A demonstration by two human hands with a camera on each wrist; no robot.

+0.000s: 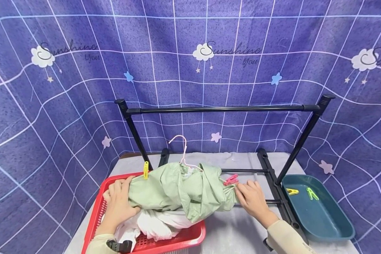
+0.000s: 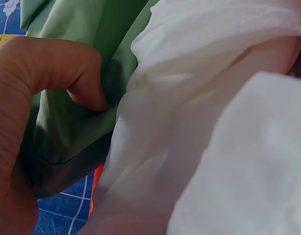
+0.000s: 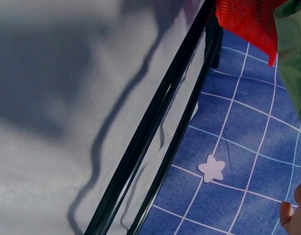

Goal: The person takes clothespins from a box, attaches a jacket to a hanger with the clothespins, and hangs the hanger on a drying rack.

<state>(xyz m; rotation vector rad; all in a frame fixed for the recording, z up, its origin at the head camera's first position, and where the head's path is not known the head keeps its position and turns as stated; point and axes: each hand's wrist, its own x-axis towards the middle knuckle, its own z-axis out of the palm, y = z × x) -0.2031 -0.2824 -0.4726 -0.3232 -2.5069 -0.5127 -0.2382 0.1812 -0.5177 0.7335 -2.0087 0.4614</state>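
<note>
Across the red basket's right edge, the green garment hangs between my hands: left hand gripping one end, right hand pinching the other, seemingly to spread it along the pink hanger. Yellow clip and pink clip probably prevent slipping; white cloth lies beneath.

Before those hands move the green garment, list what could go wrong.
The pink hanger might slip out of the bunched green garment. If the left hand and right hand tug apart, the yellow clip or pink clip could pop off. White cloth beneath the garment, in the red basket, may get dragged along.
</note>
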